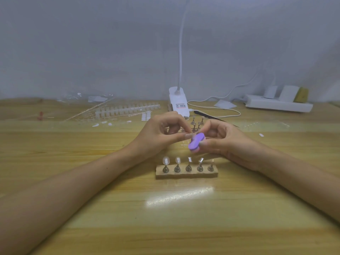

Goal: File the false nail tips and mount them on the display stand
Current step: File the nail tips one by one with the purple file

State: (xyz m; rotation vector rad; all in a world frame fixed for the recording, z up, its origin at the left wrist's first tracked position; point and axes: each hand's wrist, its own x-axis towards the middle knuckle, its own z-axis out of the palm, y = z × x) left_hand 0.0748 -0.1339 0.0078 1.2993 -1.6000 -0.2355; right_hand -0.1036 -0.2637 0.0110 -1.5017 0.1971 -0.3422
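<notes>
Left forearm (pixel 73 181): bare from wrist to frame edge, uncovered along its whole visible length. Right forearm (pixel 294 175): likewise bare to the frame edge. Both wrists bare on the sides that show. Left hand (pixel 161 133): bare, slender fingers; nail detail too blurred to read. Right hand (pixel 224 138): bare; right thumbnail (pixel 203 143) short, rounded, with a faint grey-green tint, edges soft with blur.

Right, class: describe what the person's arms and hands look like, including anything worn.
The left forearm and right forearm are bare; no sleeves show. The left hand and right hand wear no gloves, and no ring, watch or bracelet is visible. Fingernails are too blurred to judge.
</notes>
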